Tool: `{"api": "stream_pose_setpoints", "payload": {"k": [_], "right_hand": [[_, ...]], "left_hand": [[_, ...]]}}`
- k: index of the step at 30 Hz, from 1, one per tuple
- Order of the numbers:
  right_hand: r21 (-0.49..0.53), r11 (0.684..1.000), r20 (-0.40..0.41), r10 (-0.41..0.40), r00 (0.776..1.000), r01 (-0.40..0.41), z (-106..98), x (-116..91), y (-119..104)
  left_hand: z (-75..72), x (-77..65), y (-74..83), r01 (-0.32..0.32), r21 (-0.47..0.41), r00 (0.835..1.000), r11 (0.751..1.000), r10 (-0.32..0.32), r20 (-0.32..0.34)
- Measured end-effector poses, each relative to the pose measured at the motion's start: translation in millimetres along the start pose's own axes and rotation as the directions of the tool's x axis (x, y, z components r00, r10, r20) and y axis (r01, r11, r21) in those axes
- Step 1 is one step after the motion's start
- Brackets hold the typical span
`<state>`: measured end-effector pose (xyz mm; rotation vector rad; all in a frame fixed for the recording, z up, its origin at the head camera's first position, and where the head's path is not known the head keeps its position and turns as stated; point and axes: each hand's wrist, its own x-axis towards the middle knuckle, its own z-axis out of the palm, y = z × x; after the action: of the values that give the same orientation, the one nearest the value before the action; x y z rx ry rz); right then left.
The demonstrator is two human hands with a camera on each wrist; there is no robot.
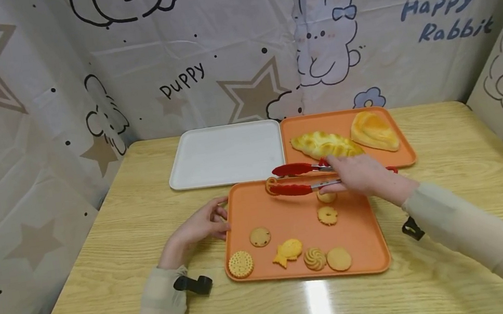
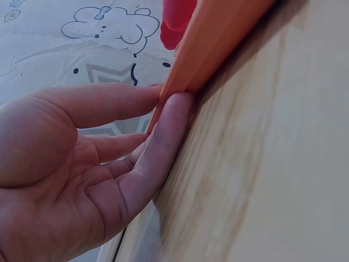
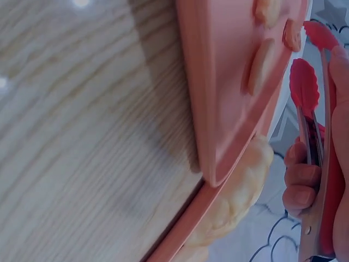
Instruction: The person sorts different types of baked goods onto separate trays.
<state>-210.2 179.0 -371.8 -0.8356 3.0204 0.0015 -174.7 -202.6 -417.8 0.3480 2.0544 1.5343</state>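
My right hand [image 1: 357, 173] grips a pair of red-tipped tongs [image 1: 295, 189] over the far part of the near orange tray [image 1: 296, 214]. The tongs' jaws stand apart, pointing left. A brown ring-shaped cookie [image 1: 270, 185] lies at the far rim, partly overlapped by the lower tip. Behind the tongs is a round cookie [image 1: 327, 197], partly hidden, with a flower-shaped ring cookie [image 1: 328, 215] below it. At the tray's left edge, my left hand [image 1: 200, 223] pinches the rim; the left wrist view shows fingertips [image 2: 177, 106] against the orange side.
Along the tray's near side lie several cookies, among them a fish-shaped one [image 1: 289, 252] and a swirled one [image 1: 315, 258]. Behind stands a white tray [image 1: 227, 154]. Next to it, another orange tray [image 1: 402, 157] bears a braided loaf [image 1: 320, 143] and a triangular bread [image 1: 374, 131].
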Motion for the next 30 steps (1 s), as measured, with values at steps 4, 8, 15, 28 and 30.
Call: {"api": "stream_pose_setpoints", "payload": {"k": [4, 8, 15, 28, 30], "right_hand": [[-0.034, 0.999, -0.031, -0.031, 0.999, 0.030, -0.3, 1.8, -8.1], [-0.106, 0.992, -0.068, -0.081, 0.994, 0.074, 0.4, 3.1, -11.9], [-0.134, 0.987, -0.094, -0.107, 0.990, 0.094, -0.1, 6.5, -10.0], [-0.012, 0.999, -0.103, 0.034, 0.994, -0.036, 4.3, 29.8, 4.8], [-0.018, 0.998, -0.102, 0.056, 0.993, -0.059, 3.0, 34.5, 4.8]], "left_hand": [[-0.5, -0.4, -0.4, -0.003, -0.002, 1.000, 1.000, 0.003, 0.003], [-0.2, -0.2, -0.7, -0.002, -0.002, 1.000, 1.000, 0.002, 0.008], [-0.3, 0.9, -0.5, -0.007, 0.001, 1.000, 1.000, 0.007, -0.002], [-0.4, 1.5, -0.4, 0.002, 0.000, 1.000, 1.000, -0.002, 0.000], [0.1, 1.0, 0.2, 0.004, 0.000, 1.000, 1.000, -0.004, 0.000]]}}
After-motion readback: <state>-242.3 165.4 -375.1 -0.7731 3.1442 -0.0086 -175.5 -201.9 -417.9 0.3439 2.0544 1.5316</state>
